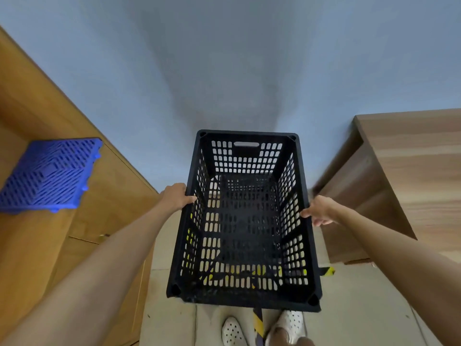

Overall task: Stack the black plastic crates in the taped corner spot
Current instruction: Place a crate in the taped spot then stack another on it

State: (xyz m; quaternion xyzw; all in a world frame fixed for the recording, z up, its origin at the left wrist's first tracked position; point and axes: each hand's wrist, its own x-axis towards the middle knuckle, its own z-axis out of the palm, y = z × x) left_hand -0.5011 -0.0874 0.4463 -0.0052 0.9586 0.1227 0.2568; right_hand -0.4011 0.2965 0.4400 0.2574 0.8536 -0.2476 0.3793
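You've got the black crate (pixel 244 221) held out in front of you, one hand on each long side. Your left hand (pixel 175 197) is wrapped over the left rim about halfway along, thumb hooked onto the top edge and the other fingers closed down the outside wall, so that grip is firmly shut on the crate. Your right hand (pixel 320 212) is on the right rim at about the same spot, thumb on the inside edge, but a couple of fingers hang loose below the rim, so it looks like a lighter hold; it's touching the crate for sure.

The crate is upright, open top facing you, empty inside, with the handle slot on the far short wall. Through the mesh you can see yellow-and-black tape (pixel 326 270) on the floor, with one strip poking out at the crate's near right corner and another strip running back between your white shoes (pixel 233 330). I can't tell whether the crate is resting on the floor or hanging just above it.

To your left is a wooden cabinet (pixel 50 221) with a blue plastic grid panel (pixel 48 176) lying on it. To your right is a darker wooden bench (pixel 399 171). The wall ahead is pale blue.
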